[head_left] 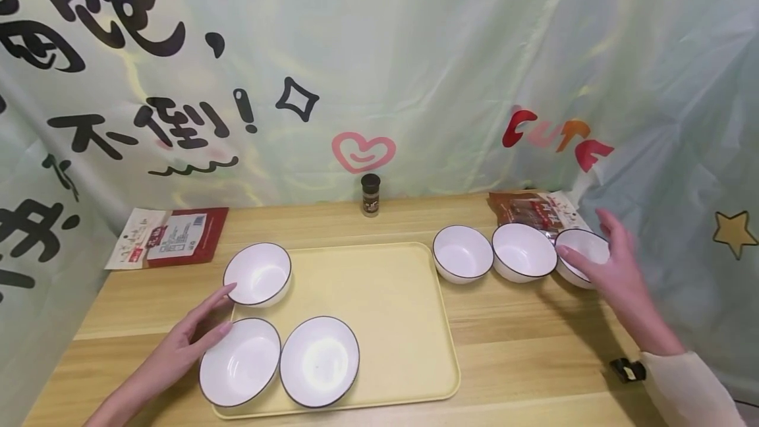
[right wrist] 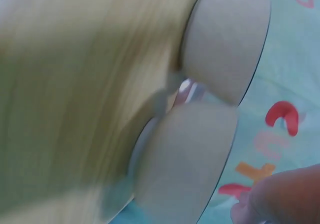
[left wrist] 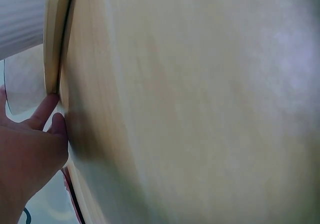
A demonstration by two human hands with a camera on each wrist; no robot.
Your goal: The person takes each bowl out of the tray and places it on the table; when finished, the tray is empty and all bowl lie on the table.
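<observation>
In the head view my left hand [head_left: 178, 348] has its fingers extended, index fingertip at the rim of the white bowl [head_left: 258, 274] on the tray's back left corner, thumb by the front left bowl [head_left: 239, 362]. A third bowl [head_left: 320, 362] is right of that one. My right hand [head_left: 619, 279] spreads thumb and fingers over the rightmost bowl [head_left: 580, 256] of a row of three; contact cannot be told. The right wrist view shows part of that hand [right wrist: 280, 196] beside a bowl [right wrist: 187, 159]. In the left wrist view, the left hand [left wrist: 32, 154] has a fingertip by an edge.
The yellow tray [head_left: 397, 321] lies on the wooden table [head_left: 504, 361]. Two more bowls [head_left: 462, 254] [head_left: 524, 252] stand right of it. At the back are a red packet [head_left: 178, 237], a dark-capped jar [head_left: 370, 195] and a brown packet [head_left: 528, 209]. A black object [head_left: 628, 370] is near the right sleeve.
</observation>
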